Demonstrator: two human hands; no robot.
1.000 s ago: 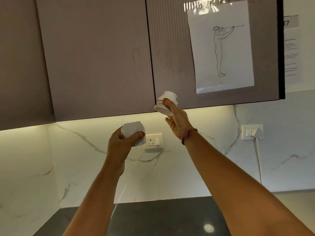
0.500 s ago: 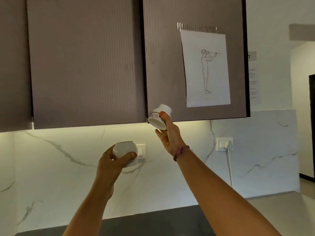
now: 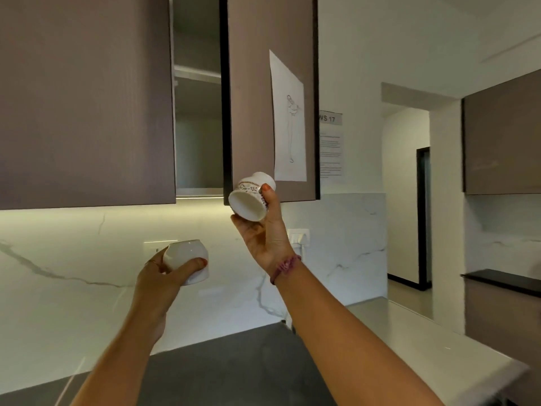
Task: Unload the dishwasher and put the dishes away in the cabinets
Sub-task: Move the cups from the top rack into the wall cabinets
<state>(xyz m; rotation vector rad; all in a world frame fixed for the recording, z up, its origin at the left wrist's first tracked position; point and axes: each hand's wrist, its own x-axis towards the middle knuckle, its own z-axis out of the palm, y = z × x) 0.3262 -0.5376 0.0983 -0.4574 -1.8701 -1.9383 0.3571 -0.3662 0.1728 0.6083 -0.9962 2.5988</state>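
My right hand (image 3: 263, 238) is raised and grips a small white patterned cup (image 3: 248, 197), its mouth turned toward me, right at the lower corner of the cabinet door (image 3: 251, 98). That door stands partly swung out, and the cabinet interior (image 3: 197, 127) shows a shelf with nothing visible on it. Lower and to the left, my left hand (image 3: 161, 279) holds a plain white cup (image 3: 187, 259) in front of the marble wall.
A shut cabinet door (image 3: 85, 98) is on the left. A line drawing on paper (image 3: 288, 121) is taped to the swung door. A dark countertop (image 3: 234, 364) lies below, with wall sockets (image 3: 298, 235) behind my right wrist. A doorway (image 3: 423, 218) and more cabinets are on the right.
The right-hand cabinet door has swung out from shut, exposing the shelf inside. My right hand with the patterned cup moved with the door edge. My view turned to the right.
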